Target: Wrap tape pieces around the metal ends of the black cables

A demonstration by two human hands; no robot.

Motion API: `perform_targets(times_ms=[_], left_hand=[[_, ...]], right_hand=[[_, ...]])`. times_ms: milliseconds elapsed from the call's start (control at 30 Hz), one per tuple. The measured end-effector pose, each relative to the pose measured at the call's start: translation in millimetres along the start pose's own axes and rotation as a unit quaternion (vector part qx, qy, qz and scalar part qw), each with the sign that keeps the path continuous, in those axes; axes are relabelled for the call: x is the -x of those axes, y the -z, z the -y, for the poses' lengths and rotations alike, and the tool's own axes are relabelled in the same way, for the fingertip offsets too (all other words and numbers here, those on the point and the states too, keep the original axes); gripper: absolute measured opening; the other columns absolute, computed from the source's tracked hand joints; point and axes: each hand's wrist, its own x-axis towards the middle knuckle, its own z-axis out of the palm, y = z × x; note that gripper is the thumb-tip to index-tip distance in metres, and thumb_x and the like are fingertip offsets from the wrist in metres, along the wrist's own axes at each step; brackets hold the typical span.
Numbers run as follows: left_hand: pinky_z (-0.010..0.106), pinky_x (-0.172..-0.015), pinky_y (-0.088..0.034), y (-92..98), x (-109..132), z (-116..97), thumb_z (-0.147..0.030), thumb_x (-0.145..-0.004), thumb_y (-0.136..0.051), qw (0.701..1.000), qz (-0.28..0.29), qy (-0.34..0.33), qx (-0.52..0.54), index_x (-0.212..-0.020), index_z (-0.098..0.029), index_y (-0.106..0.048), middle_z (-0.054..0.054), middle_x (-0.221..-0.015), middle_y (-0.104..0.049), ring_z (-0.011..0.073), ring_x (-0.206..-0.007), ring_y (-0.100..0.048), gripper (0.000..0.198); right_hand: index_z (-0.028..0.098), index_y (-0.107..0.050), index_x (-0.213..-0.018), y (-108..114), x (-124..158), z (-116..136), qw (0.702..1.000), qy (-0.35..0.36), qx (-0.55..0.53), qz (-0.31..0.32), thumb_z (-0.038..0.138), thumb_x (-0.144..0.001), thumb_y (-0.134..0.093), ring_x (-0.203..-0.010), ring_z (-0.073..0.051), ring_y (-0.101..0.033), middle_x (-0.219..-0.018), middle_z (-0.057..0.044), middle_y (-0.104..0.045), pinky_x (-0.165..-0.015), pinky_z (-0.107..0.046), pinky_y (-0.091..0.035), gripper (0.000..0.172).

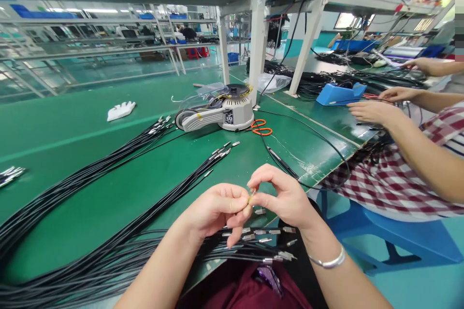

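My left hand (217,210) and my right hand (281,198) meet over the near edge of the green table (90,135). Both pinch a small yellowish piece (251,198) between fingertips, too small to name. Under my hands lies a bundle of black cables with metal ends (261,241). A silver bracelet (328,261) circles my right wrist. More black cables (119,154) fan across the table to the left.
A grey tape dispenser (221,108) stands mid-table with orange scissors (261,128) beside it. A white glove (121,110) lies far left. To the right a person in a checked shirt (391,178) on a blue seat reaches toward a blue tape holder (339,92).
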Motion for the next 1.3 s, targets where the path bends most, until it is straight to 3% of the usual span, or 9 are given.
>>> perform_targets(times_ms=[100,233,433,533,667,767,933,1133,1300], left_hand=[[0.019,-0.027,-0.029,2.1,3.0,0.9,-0.038,-0.065,-0.071,0.998,0.04,0.046,0.004,-0.058,-0.011,-0.057,-0.003,-0.043,-0.044,0.0065,-0.029,-0.038,0.03],[0.019,-0.028,-0.026,6.8,5.2,1.9,-0.042,-0.067,-0.069,0.996,0.075,0.055,-0.013,-0.058,-0.012,-0.056,-0.004,-0.042,-0.04,0.0078,-0.027,-0.039,0.033],[0.019,-0.043,-0.037,-5.0,-3.1,4.4,-0.043,-0.077,-0.06,0.976,-0.09,-0.046,-0.195,-0.069,-0.014,-0.056,-0.003,-0.055,-0.051,0.009,-0.04,-0.053,0.03],[0.02,-0.045,-0.039,-11.1,-11.0,8.8,-0.044,-0.078,-0.057,0.943,-0.158,-0.064,-0.286,-0.068,-0.015,-0.054,-0.003,-0.06,-0.051,0.009,-0.043,-0.053,0.031],[0.025,-0.06,-0.047,-8.8,-10.9,5.8,-0.045,-0.081,-0.051,0.91,-0.204,-0.084,-0.352,-0.083,-0.015,-0.064,0.002,-0.071,-0.062,0.0142,-0.06,-0.058,0.032],[0.028,-0.073,-0.046,-4.5,-0.4,-3.5,-0.045,-0.079,-0.051,0.857,-0.247,-0.079,-0.446,-0.098,-0.019,-0.068,0.005,-0.088,-0.069,0.0197,-0.079,-0.061,0.037],[0.025,-0.067,-0.043,-5.0,10.5,-4.7,-0.042,-0.076,-0.053,0.813,-0.226,-0.001,-0.537,-0.083,-0.021,-0.072,0.002,-0.08,-0.071,0.0193,-0.072,-0.061,0.029],[0.024,-0.063,-0.041,-9.4,3.3,10.6,-0.039,-0.076,-0.052,0.831,-0.221,-0.016,-0.51,-0.079,-0.019,-0.07,0.001,-0.075,-0.069,0.0175,-0.07,-0.058,0.027],[0.024,-0.062,-0.04,-15.3,-3.0,15.9,-0.04,-0.074,-0.056,0.843,-0.243,-0.007,-0.479,-0.077,-0.018,-0.07,0.001,-0.072,-0.068,0.0168,-0.067,-0.057,0.026]], right_hand=[[0.022,-0.068,-0.076,0.8,-1.7,2.3,0.997,0.045,-0.011,0.064,0.035,-0.078,-0.067,-0.075,-0.017,-0.06,-0.078,-0.003,-0.063,-0.072,-0.032,-0.05,0.012],[0.024,-0.07,-0.08,-0.1,-1.1,2.0,0.996,0.059,-0.019,0.068,0.032,-0.08,-0.065,-0.077,-0.017,-0.061,-0.08,-0.004,-0.066,-0.074,-0.033,-0.051,0.009],[0.021,-0.067,-0.101,24.9,4.0,-1.5,0.995,-0.086,-0.042,0.04,0.045,-0.08,-0.061,-0.086,-0.02,-0.063,-0.093,-0.007,-0.068,-0.079,-0.034,-0.051,0.033],[0.018,-0.069,-0.089,32.2,7.9,0.6,0.982,-0.184,-0.025,0.029,0.037,-0.075,-0.068,-0.074,-0.016,-0.063,-0.08,-0.003,-0.069,-0.071,-0.029,-0.051,0.023],[0.015,-0.068,-0.08,29.9,11.4,1.2,0.972,-0.233,-0.007,-0.002,0.034,-0.074,-0.067,-0.063,-0.013,-0.061,-0.068,-0.002,-0.068,-0.064,-0.027,-0.051,0.019],[0.014,-0.068,-0.08,28.0,13.4,-2.5,0.967,-0.254,-0.014,-0.034,0.035,-0.073,-0.068,-0.06,-0.012,-0.061,-0.066,-0.002,-0.067,-0.064,-0.028,-0.052,0.022],[0.012,-0.069,-0.081,30.8,14.6,-10.4,0.954,-0.296,-0.046,-0.03,0.036,-0.069,-0.071,-0.06,-0.012,-0.062,-0.066,-0.003,-0.068,-0.065,-0.029,-0.053,0.027],[0.012,-0.068,-0.076,36.6,14.2,-13.4,0.943,-0.328,-0.057,0.013,0.037,-0.068,-0.072,-0.059,-0.012,-0.063,-0.065,-0.003,-0.069,-0.063,-0.027,-0.052,0.026],[0.013,-0.066,-0.073,34.9,18.0,-11.6,0.952,-0.304,0.02,-0.009,0.039,-0.072,-0.067,-0.057,-0.011,-0.058,-0.062,-0.001,-0.064,-0.058,-0.025,-0.048,0.026]])
